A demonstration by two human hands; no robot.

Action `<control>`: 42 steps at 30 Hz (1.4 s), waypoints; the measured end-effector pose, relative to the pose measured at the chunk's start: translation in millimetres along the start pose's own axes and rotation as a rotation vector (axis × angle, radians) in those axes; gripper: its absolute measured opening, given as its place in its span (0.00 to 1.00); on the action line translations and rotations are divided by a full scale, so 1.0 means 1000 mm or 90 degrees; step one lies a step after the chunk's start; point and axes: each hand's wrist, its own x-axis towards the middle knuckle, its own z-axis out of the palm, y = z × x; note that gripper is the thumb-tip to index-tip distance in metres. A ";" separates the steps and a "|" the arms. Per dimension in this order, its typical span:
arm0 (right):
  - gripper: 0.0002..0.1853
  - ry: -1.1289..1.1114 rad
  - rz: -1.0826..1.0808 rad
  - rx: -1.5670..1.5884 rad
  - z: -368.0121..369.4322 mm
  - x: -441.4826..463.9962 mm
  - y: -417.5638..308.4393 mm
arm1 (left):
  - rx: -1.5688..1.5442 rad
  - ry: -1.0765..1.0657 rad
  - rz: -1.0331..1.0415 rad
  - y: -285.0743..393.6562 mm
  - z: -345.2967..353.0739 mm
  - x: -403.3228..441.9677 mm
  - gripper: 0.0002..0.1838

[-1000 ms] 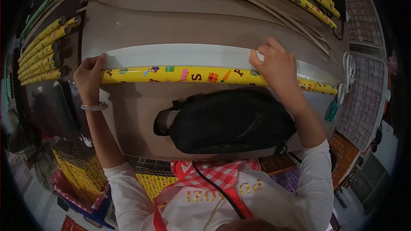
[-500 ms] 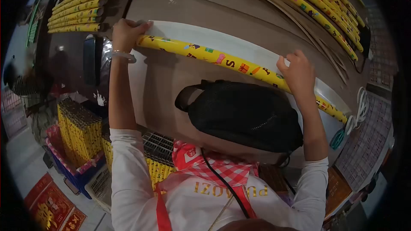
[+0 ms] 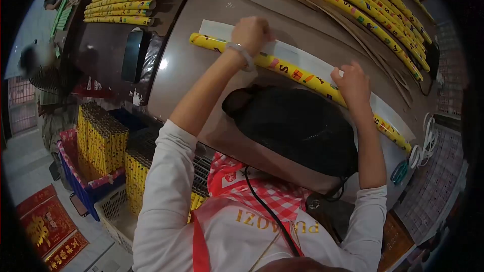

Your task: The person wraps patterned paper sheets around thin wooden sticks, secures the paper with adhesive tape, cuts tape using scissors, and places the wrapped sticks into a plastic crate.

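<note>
A long yellow patterned tube lies across the brown table, with a white strip along its far side. My left hand, with a bracelet at the wrist, is over the tube and strip left of the middle; its fingers are bent and partly hidden. Further right, my right hand has curled fingers at the strip's far edge, thumb near the forefinger. Whether it pinches the strip is too small to tell. A black bag lies between my forearms.
Yellow tubes lie at the back left and back right, beside thin brown strips. A black phone rests at the left. White cord lies right. Crates of tubes stand lower left; people appear at the far left.
My left hand has moved right along the tube from its left end, uncovering that end. The view has shifted left. My right hand stays at much the same part of the tube.
</note>
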 end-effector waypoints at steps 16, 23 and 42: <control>0.18 0.043 0.026 0.078 -0.003 -0.010 -0.002 | -0.078 -0.170 0.154 0.071 0.043 0.010 0.10; 0.24 -0.077 0.014 0.201 -0.039 -0.022 0.037 | -0.107 -0.233 0.139 0.074 0.036 0.013 0.11; 0.18 -0.087 0.321 0.392 -0.071 -0.098 0.174 | -0.013 -0.304 0.169 0.085 0.026 0.025 0.11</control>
